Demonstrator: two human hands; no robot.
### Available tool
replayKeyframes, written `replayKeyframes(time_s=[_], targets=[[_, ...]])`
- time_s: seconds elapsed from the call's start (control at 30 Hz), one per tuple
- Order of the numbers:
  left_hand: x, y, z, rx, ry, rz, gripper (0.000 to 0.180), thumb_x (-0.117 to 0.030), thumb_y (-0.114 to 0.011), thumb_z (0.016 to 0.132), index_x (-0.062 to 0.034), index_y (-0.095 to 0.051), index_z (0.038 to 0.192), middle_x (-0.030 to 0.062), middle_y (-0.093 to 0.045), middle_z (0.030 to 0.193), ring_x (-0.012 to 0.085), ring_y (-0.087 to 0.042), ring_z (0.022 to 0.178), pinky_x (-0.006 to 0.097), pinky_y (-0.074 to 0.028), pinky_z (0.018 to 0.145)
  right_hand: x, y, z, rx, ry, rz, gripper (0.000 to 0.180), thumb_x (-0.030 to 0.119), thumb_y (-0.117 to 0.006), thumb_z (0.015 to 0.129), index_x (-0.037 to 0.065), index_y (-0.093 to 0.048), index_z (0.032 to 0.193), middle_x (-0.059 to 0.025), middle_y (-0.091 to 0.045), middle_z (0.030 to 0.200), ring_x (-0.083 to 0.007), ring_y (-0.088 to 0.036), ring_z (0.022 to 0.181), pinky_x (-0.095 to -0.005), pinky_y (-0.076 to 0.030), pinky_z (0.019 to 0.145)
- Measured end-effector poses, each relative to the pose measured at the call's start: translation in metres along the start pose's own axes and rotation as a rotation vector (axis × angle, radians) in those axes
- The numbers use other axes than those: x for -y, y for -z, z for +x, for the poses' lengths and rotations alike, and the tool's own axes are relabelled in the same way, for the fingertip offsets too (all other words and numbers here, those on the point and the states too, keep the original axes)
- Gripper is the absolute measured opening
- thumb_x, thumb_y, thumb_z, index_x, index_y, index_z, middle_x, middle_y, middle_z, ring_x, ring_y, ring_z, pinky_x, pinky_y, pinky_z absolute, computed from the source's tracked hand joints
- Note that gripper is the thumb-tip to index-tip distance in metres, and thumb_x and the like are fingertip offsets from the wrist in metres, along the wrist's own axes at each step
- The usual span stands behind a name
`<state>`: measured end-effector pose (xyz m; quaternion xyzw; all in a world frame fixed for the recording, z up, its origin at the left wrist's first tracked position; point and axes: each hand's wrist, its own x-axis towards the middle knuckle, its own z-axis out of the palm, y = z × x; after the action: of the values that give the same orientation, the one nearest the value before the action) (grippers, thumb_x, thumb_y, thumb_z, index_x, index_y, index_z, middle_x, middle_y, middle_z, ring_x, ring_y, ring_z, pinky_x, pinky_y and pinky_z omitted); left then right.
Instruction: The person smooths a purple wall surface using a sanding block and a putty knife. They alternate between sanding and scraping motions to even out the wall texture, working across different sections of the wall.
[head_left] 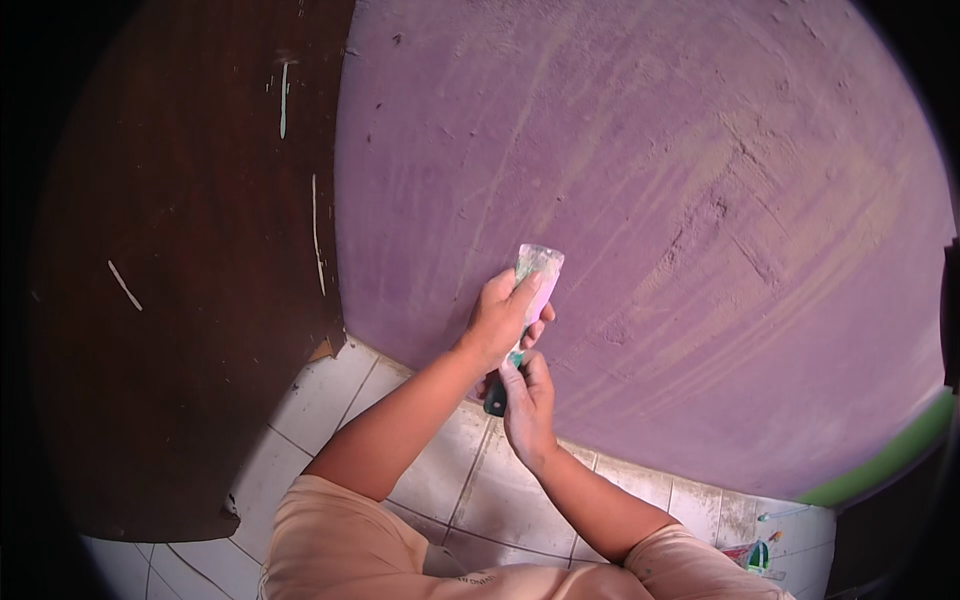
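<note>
Both of my hands are on a putty knife, held with its wide end up in front of a purple wall. The blade is smeared with whitish and pinkish residue. My left hand is closed around the blade, thumb lying along its face. Lower down, my right hand grips the dark green handle, whose butt end sticks out to the left of the fingers. Pale dust shows on the right thumb. Whether the blade touches the wall, I cannot tell.
Rough, dusty patches and scrape marks cover the wall on the right. A dark brown panel with pale scratches stands at the left. White floor tiles lie below. Small colourful items sit at the lower right, near a green strip.
</note>
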<state>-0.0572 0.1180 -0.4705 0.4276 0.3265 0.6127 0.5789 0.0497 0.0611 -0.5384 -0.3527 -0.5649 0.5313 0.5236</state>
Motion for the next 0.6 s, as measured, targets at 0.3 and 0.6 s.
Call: replayKeyframes(time_s=[0.3, 0.6], targets=[[-0.031, -0.019, 0.019, -0.084, 0.005, -0.133, 0.036, -0.041, -0.053, 0.104, -0.0046, -0.050, 0.101, 0.0080, -0.057, 0.073, 0.0096, -0.049, 0.049, 0.025, -0.035, 0.040, 0.021, -0.009, 0.022, -0.085, 0.149, -0.284, 0.016, 0.021, -0.046, 0.108, 0.005, -0.045, 0.102, -0.0029, -0.053, 0.069, -0.0103, -0.049, 0.052, -0.0268, -0.042, 0.047], [-0.024, -0.031, 0.023, -0.026, -0.016, -0.252, 0.038, -0.043, -0.053, 0.103, -0.0055, -0.047, 0.102, 0.0084, -0.056, 0.073, 0.0099, -0.049, 0.049, 0.025, -0.038, 0.040, 0.029, 0.011, 0.021, -0.138, 0.348, -0.570, 0.015, 0.017, -0.048, 0.107, 0.005, -0.045, 0.098, 0.0010, -0.050, 0.068, -0.0050, -0.046, 0.054, -0.0247, -0.039, 0.049]])
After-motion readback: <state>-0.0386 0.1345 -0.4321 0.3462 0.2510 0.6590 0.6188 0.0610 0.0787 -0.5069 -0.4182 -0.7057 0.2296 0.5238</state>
